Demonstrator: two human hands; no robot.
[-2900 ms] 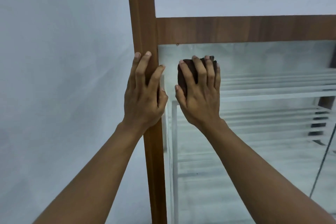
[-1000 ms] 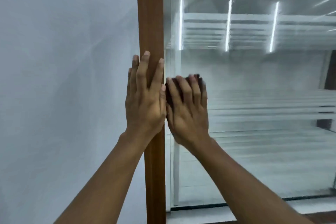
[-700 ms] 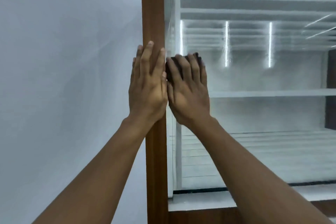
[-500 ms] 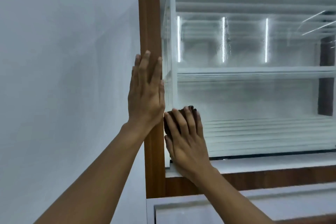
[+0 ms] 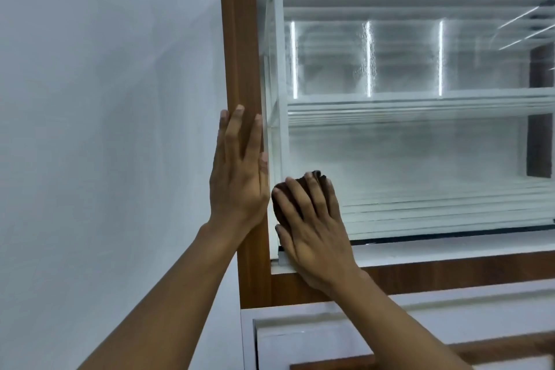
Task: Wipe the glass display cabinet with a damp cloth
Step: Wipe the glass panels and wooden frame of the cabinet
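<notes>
Your right hand [image 5: 312,225], fingers straight, presses cloth [image 5: 278,200] on glass [image 5: 420,159], lower left corner. Left hand [image 5: 237,177] flat, open, on wooden frame [image 5: 237,39]. Risk: cloth bunches against bottom edge, you leave corner streaked.

A plain, pale grey wall [image 5: 105,129] filled the whole left side of the view, smooth and faintly shadowed. At the bottom stood a white panelled front [image 5: 300,336] with a recessed edge, and a brown strip of wood trim [image 5: 516,350] crossed it at the lower right.
</notes>
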